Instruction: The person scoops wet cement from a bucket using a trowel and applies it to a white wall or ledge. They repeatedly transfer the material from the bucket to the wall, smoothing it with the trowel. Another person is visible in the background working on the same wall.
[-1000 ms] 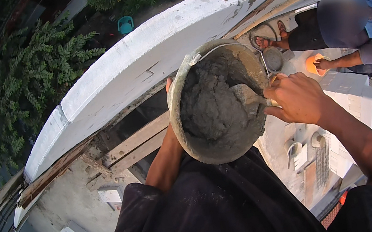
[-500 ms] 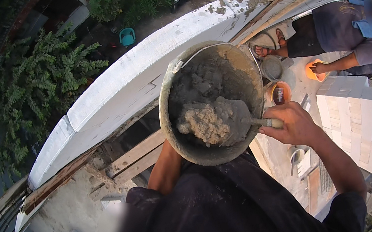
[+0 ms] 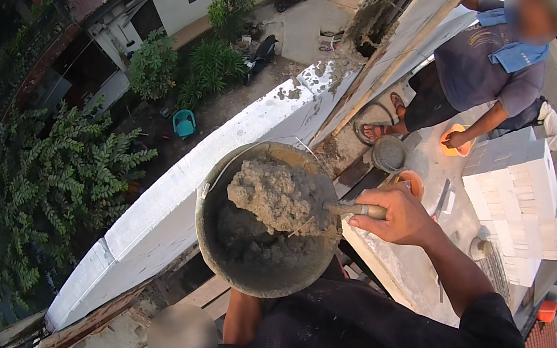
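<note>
A mortar-stained bucket (image 3: 220, 276) is in front of my body, its mouth facing up and its wire handle lying over the rim. Wet grey mortar (image 3: 255, 253) lies inside it. My right hand (image 3: 397, 213) is closed round the handle of a trowel (image 3: 341, 210), whose blade carries a large heap of mortar (image 3: 271, 194) over the bucket's mouth. My left forearm (image 3: 239, 316) runs up to the near side of the bucket; the bucket hides the hand and its fingers.
A curving white block wall (image 3: 176, 180) runs beyond the bucket, with a drop to a yard behind it. Stacked white blocks (image 3: 510, 194) stand at right. A co-worker (image 3: 467, 68) reaches into an orange bucket (image 3: 456, 141); a grey bucket (image 3: 389, 154) stands nearby.
The view has tilted upward, so bucket and wall sit lower in the picture. The trowel's mortar heap has come up from inside the bucket toward its far rim, and looks larger.
</note>
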`<state>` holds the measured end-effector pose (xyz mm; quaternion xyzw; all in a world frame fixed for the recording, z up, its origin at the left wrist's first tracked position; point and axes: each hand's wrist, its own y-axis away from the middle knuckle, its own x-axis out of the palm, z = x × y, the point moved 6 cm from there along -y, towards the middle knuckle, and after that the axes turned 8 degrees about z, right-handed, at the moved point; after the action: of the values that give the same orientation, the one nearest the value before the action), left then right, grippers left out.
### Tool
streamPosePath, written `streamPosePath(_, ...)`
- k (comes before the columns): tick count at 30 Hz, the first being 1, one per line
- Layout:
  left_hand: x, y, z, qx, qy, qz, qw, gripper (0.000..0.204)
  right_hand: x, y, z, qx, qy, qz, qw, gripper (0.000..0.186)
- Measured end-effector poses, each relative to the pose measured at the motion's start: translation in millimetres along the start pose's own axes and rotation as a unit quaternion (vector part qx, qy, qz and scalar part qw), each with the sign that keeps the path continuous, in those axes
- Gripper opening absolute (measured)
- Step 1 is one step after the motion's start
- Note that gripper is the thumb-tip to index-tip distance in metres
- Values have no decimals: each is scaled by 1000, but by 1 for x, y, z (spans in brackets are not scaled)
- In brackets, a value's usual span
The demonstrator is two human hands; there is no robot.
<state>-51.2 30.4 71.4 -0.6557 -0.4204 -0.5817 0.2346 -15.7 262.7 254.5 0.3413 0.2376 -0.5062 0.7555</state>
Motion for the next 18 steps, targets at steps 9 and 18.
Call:
streamPosePath(9, 5, -5, 7, 24, -47, -21, 998, 66, -24, -83, -106, -13, -424, -91, 901, 32)
streamPosePath(18, 4, -26, 32, 26, -34, -26, 999, 59, -27, -149, -130, -96, -666, -157, 722, 37)
